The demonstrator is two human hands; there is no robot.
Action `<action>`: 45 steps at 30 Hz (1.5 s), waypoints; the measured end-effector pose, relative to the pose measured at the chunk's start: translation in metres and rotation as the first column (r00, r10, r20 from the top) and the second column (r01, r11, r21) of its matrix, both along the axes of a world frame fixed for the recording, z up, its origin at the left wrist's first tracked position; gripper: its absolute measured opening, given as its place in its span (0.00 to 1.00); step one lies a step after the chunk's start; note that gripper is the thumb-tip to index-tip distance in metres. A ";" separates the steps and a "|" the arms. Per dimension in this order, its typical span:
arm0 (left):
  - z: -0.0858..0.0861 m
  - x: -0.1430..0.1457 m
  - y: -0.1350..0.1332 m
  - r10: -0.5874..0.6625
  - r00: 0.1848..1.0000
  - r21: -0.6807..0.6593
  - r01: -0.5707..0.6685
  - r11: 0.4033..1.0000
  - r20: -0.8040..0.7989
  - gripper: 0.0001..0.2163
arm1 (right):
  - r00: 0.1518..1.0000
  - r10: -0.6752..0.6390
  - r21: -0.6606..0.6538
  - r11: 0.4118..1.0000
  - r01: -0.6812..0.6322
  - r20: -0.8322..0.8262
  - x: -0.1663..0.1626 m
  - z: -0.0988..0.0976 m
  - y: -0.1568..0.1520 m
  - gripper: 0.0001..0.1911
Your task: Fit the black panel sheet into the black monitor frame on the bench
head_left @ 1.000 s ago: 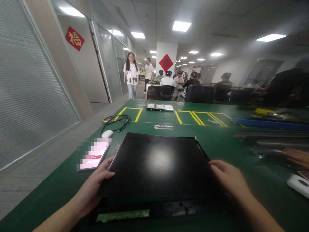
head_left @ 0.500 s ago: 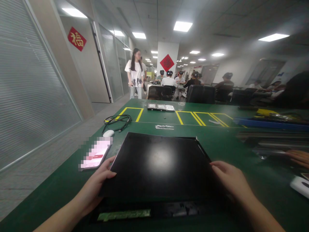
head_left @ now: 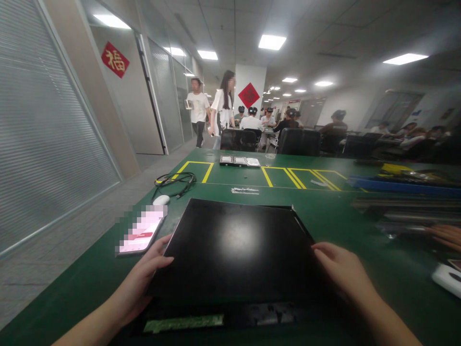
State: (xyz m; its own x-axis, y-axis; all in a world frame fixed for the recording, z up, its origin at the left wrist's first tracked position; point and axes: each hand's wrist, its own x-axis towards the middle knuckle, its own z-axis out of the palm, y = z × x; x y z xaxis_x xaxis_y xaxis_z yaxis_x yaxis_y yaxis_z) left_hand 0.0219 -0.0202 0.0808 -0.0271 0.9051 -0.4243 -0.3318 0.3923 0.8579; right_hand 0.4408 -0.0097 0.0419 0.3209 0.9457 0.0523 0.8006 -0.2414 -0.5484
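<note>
A flat black display panel [head_left: 205, 250] with a glossy light patch lies before me, tilted slightly. On its left edge my left hand [head_left: 144, 274] is closed, thumb on top and fingers beneath. The right edge is held by my right hand [head_left: 340, 269], whose lower fingers are hidden. Under the panel a thin black frame [head_left: 300, 223] shows at the far right corner. Toward me, a dark strip [head_left: 259, 315] with a green part [head_left: 183, 323] lies below the panel's near edge.
Left of the panel are a phone [head_left: 142, 238], a white mouse [head_left: 161, 200] and a coiled black cable [head_left: 176, 182]. Hard drives [head_left: 239, 161] sit at the far side of the green table [head_left: 90, 288]. At right are a blue tray [head_left: 403, 187] and another person's hand [head_left: 446, 235].
My hands and the panel have stayed almost still. In the background, one standing person has moved right and another walking person has come into fuller view.
</note>
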 end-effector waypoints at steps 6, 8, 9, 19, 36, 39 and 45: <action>0.002 0.001 -0.001 0.009 1.000 -0.002 -0.009 1.000 -0.019 0.32 | 1.000 0.013 0.003 1.000 -0.013 0.007 -0.001 0.001 0.000 0.16; 0.002 0.002 -0.001 0.007 1.000 -0.003 -0.007 1.000 -0.009 0.33 | 1.000 0.010 0.014 1.000 -0.010 0.006 -0.001 0.001 0.000 0.17; 0.003 0.002 -0.001 0.006 1.000 -0.003 -0.006 1.000 0.000 0.33 | 1.000 0.012 0.019 1.000 -0.012 0.004 -0.001 0.001 0.000 0.17; 0.004 0.002 -0.002 -0.003 1.000 0.000 0.003 1.000 -0.014 0.31 | 1.000 0.021 0.010 1.000 -0.021 0.012 0.000 -0.001 0.000 0.16; 0.003 0.003 -0.002 -0.002 1.000 0.010 0.002 1.000 -0.017 0.33 | 0.999 0.037 0.003 0.999 -0.037 -0.003 0.005 -0.003 0.001 0.17; 0.002 0.003 -0.001 -0.005 1.000 0.003 0.005 1.000 -0.009 0.34 | 0.999 0.038 0.004 0.999 -0.038 -0.011 0.005 -0.003 0.001 0.17; -0.004 0.001 0.003 0.013 1.000 -0.001 -0.013 1.000 -0.016 0.36 | 0.999 0.041 -0.006 0.999 -0.041 -0.011 0.005 -0.003 0.001 0.17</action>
